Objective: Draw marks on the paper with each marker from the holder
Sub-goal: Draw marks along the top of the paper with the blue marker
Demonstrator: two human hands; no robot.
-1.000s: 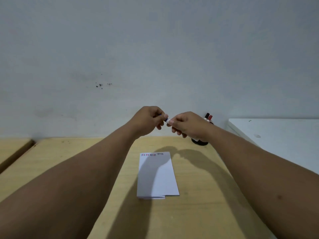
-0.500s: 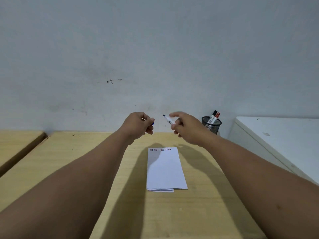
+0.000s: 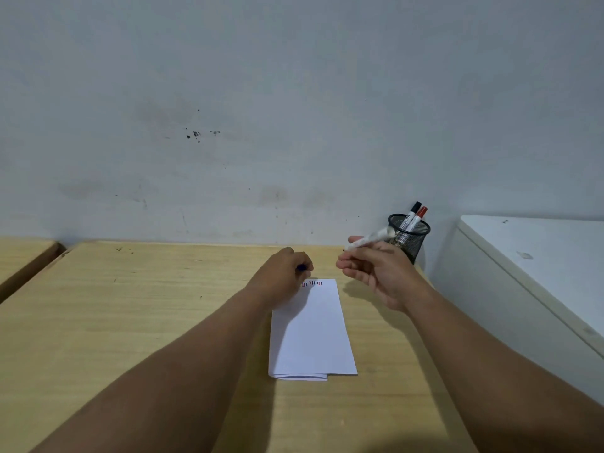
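Observation:
A folded white paper lies on the wooden table, with short red, blue and black marks along its far edge. My left hand rests closed at the paper's far left corner, gripping a blue marker cap. My right hand hovers just right of the paper's far end and holds an uncapped white marker between thumb and fingers, blurred, tip pointing left. Behind it stands a black mesh holder with a black-capped marker and a red-capped marker.
A grey wall rises directly behind the table. A white cabinet stands to the right, slightly higher than the table. A second wooden surface sits at the far left across a gap.
My hands pulled the cap off the marker and moved apart. Both came down toward the paper; the left now rests at its far corner, the right turned the marker.

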